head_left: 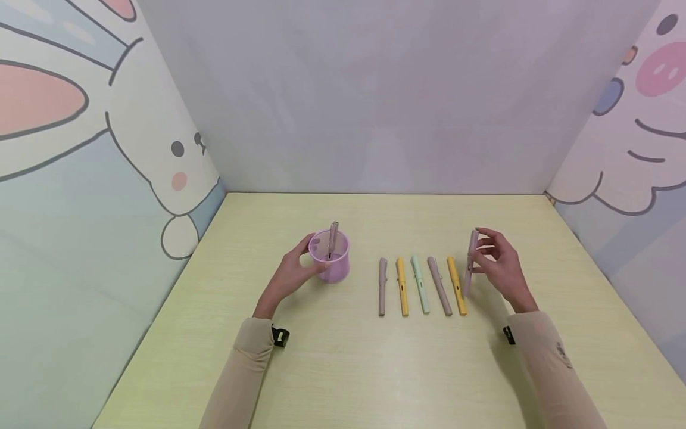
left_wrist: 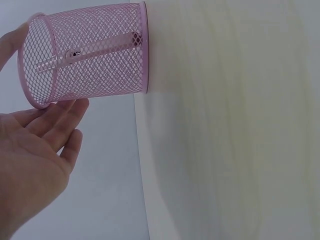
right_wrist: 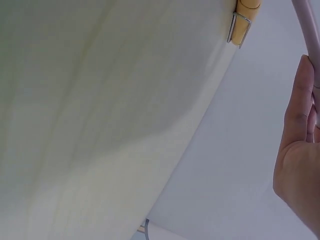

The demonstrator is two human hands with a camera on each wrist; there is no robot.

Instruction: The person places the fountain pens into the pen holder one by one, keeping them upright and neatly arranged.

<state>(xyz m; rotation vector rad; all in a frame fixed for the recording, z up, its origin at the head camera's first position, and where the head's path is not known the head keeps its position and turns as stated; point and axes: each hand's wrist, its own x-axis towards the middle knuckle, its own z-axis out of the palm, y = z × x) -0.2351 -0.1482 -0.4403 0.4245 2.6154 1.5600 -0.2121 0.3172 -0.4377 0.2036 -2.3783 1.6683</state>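
A pink mesh pen cup point(head_left: 331, 257) point(left_wrist: 90, 55) stands on the yellow-green table point(head_left: 343, 369) with one mauve pen point(head_left: 333, 239) point(left_wrist: 85, 50) upright inside. My left hand point(head_left: 292, 275) point(left_wrist: 35, 150) grips the cup's left side. My right hand point(head_left: 501, 265) point(right_wrist: 300, 165) pinches another mauve pen point(head_left: 470, 262) point(right_wrist: 309, 35), lifted and nearly upright, at the right end of a row. Several pens lie side by side in that row: mauve point(head_left: 382, 286), yellow point(head_left: 402, 286), mint point(head_left: 420, 284), mauve point(head_left: 439, 286), yellow point(head_left: 456, 285) point(right_wrist: 245, 20).
Cartoon-printed walls close in the table: a rabbit panel point(head_left: 80, 149) on the left, a plain one behind, another panel point(head_left: 632, 149) on the right. Bare tabletop stretches in front of the pens toward me.
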